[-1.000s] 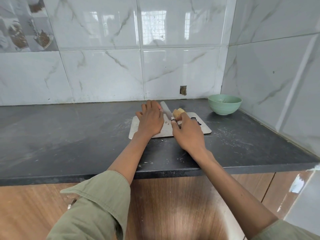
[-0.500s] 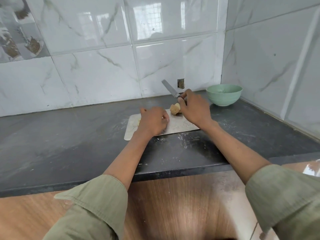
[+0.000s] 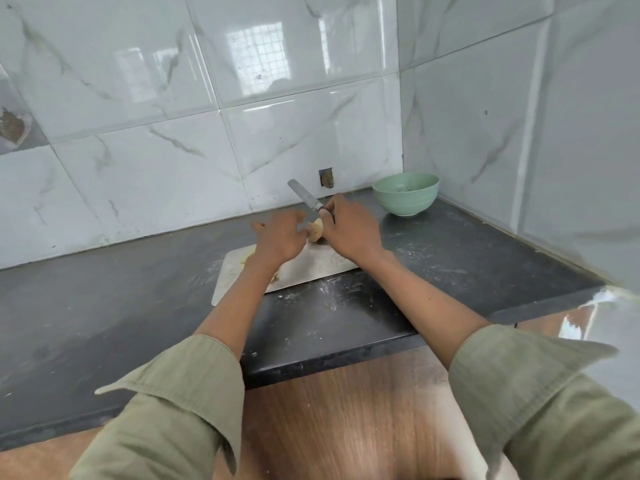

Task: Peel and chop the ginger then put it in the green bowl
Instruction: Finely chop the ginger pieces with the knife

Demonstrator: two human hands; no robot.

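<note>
Lifted off the cutting board (image 3: 239,271) since half a second ago, left hand (image 3: 280,239) now spread wide, fingers loose and blurred, reaching right toward the ginger (image 3: 316,230); tips near or just touching it, contact unclear. Holding nothing for certain.

Further right, ginger piece up against the right hand (image 3: 349,233), above the far edge of the board; resting on the board or carried, cannot tell. Pale, mostly peeled-looking on the visible face, not yet cut up.

Right hand curled round the handle of the knife (image 3: 304,199), blade slanting up and left toward the tiled wall, away from the other hand's fingers.

Farthest right, green bowl (image 3: 405,199) upright in the counter corner, well apart from the board; contents hard to read.

Probably between peeling and chopping, or finishing the peel. Next likely calls for a firm left-hand grip on the ginger, then bringing the blade down with fingertips tucked clear of the edge.
</note>
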